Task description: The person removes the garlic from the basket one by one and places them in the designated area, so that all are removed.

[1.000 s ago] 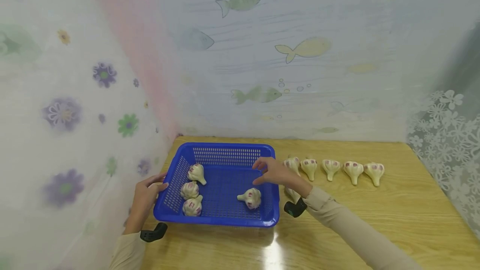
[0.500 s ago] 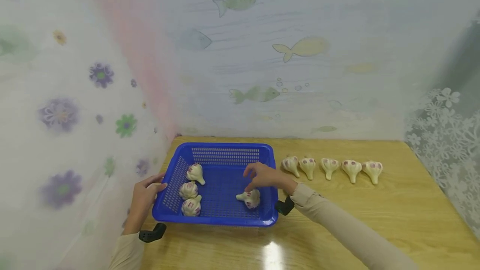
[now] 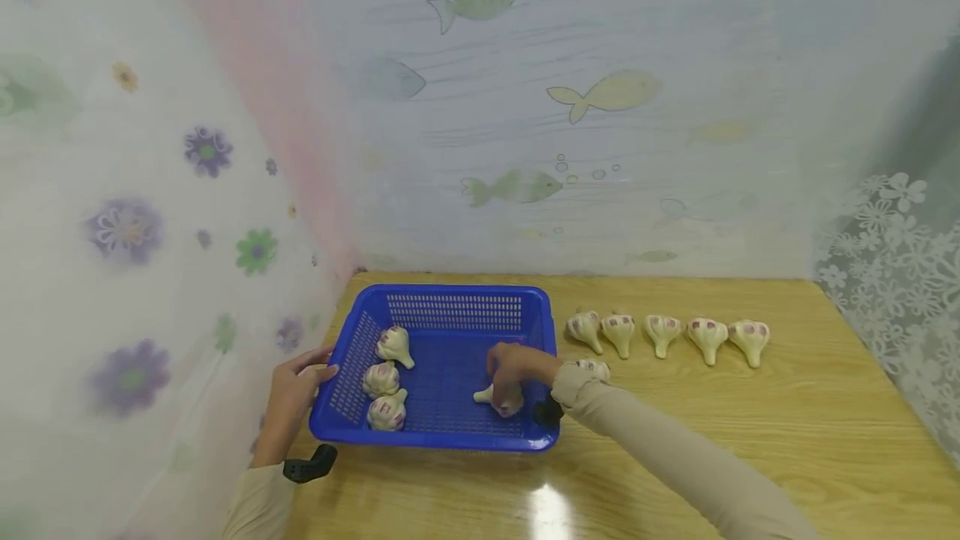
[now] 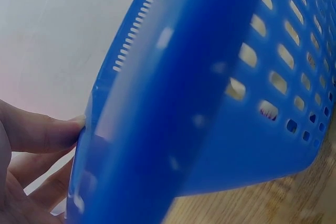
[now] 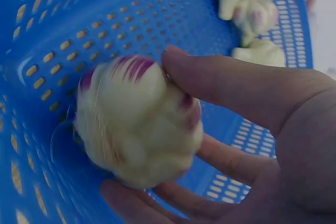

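Note:
A blue plastic basket with slotted walls stands on the table. My left hand grips its left rim, thumb on the outer edge in the left wrist view. Inside the basket on the right, my right hand holds a garlic bulb between thumb and fingers, its root side toward the wrist camera. Three more garlic bulbs lie along the basket's left side: an upper one, a middle one and a lower one.
On the wooden table, several garlic bulbs form a row right of the basket, stems toward me. Another bulb, partly hidden by the right sleeve, lies nearer the basket. Patterned walls border the table behind and at left.
My right hand has come down into the basket from above its right side and taken hold of the garlic bulb there. My left hand stays on the rim.

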`<state>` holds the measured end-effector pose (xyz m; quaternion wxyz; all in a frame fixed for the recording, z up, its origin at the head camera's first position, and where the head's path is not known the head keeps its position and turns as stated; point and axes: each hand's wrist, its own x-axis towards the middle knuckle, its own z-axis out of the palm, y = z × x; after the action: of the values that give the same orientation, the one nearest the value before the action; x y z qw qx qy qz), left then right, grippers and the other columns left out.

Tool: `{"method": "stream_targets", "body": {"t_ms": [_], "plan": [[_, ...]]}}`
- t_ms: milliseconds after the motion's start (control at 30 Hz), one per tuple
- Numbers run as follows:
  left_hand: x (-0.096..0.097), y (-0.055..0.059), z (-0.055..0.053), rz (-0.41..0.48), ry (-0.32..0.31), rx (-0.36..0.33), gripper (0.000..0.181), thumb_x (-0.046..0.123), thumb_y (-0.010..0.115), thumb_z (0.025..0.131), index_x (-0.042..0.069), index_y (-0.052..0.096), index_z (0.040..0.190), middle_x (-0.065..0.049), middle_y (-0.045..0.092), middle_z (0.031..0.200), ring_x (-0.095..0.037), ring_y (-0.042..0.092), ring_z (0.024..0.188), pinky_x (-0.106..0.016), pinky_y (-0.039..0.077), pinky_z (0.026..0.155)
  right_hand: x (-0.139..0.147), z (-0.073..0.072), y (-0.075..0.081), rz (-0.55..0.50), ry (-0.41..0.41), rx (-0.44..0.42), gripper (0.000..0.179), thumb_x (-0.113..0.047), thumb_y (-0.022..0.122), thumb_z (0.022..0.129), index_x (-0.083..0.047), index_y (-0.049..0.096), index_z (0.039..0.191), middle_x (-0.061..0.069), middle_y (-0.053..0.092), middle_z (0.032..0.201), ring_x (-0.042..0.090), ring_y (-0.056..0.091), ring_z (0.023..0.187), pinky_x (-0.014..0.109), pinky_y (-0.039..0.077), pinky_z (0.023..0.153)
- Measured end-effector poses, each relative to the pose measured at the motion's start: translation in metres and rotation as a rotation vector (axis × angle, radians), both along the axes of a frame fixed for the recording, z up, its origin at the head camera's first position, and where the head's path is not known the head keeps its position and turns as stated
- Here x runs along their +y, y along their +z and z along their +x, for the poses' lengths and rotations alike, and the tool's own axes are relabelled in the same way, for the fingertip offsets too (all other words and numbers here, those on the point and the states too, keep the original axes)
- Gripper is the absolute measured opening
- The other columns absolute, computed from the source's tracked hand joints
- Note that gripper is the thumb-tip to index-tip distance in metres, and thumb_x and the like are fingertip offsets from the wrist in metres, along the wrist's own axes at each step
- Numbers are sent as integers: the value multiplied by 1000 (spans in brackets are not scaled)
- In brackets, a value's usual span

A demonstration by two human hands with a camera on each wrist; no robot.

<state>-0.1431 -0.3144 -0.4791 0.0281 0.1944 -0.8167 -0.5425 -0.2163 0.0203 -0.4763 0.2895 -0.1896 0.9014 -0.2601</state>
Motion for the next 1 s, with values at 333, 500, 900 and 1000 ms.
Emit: {"method": "stream_targets", "body": {"t_ms": [333, 500, 900, 1000], "plan": [[3, 1, -1, -9, -2, -6, 43, 12, 59, 88, 6, 57, 131, -20, 56, 122, -18, 62, 76, -30, 53, 61, 0, 4, -1, -69, -40, -81, 38, 4, 83, 57, -5, 56, 83, 9, 57, 76, 20, 61, 58, 34, 54, 56], [1, 3, 1, -25, -2, -8, 42, 13, 59, 89, 7, 57, 131, -20, 55, 124, -18, 62, 76, -30, 52, 61, 7, -2, 5, -190, -45, -110, 38, 3, 81, 60, -4, 56, 88, 12, 55, 85, 22, 60, 62, 36, 54, 56], [1, 2, 0, -19, -6, -14, 42, 14, 59, 90, 7, 56, 131, -20, 54, 124, -19, 63, 78, -30, 53, 62, 36, -9, 41, -360, 34, -32, 39, -7, 83, 67, -5, 59, 97, 8, 61, 92, 21, 57, 81, 32, 52, 62], [1, 2, 0, -25, -1, -17, 43, 15, 59, 90, 7, 56, 132, -20, 54, 125, -18, 63, 79, -29, 53, 62, 45, -11, 50, -382, 60, 3, 38, -10, 83, 69, -6, 60, 99, 8, 60, 97, 22, 57, 83, 33, 51, 65]]}}
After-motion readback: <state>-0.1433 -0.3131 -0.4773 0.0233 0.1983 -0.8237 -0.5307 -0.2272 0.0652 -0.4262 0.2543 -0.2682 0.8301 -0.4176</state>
